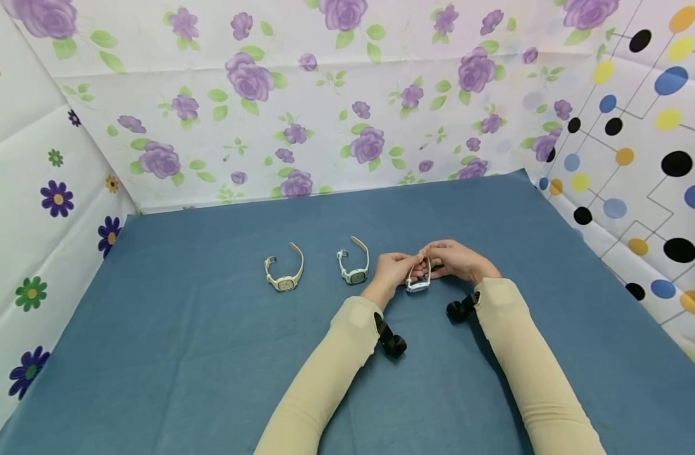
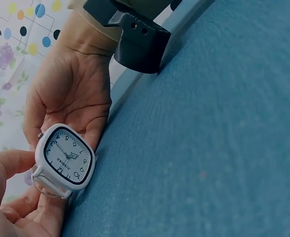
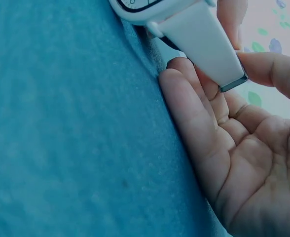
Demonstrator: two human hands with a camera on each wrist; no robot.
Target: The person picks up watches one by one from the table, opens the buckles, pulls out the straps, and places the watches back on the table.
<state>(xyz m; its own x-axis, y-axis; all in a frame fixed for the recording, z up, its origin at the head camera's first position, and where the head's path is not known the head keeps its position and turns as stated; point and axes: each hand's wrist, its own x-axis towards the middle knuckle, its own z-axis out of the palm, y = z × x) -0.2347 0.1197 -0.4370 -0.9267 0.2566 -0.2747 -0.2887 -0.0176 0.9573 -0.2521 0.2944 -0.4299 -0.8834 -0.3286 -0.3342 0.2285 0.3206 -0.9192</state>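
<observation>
Between both hands is a white wristwatch (image 1: 418, 286), its case low near the blue cloth and its strap raised in a loop. The left hand (image 1: 394, 272) pinches the strap from the left; the right hand (image 1: 452, 259) holds it from the other side, the fingertips meeting at the top. Numerals and hands show on the square-ish watch face (image 2: 68, 155) in the left wrist view. Seen from the right wrist, the white strap (image 3: 201, 42) ends in a metal buckle (image 3: 234, 84), right by the right thumb (image 3: 271, 69). The other fingers curl below the strap.
Left of the hands, a pale green watch (image 1: 356, 276) and a beige watch (image 1: 286, 284) lie with straps unfastened on the blue cloth (image 1: 210, 354). Flowered and dotted sheets (image 1: 364, 82) hang around the table. Each wrist wears a black camera mount (image 1: 391, 341).
</observation>
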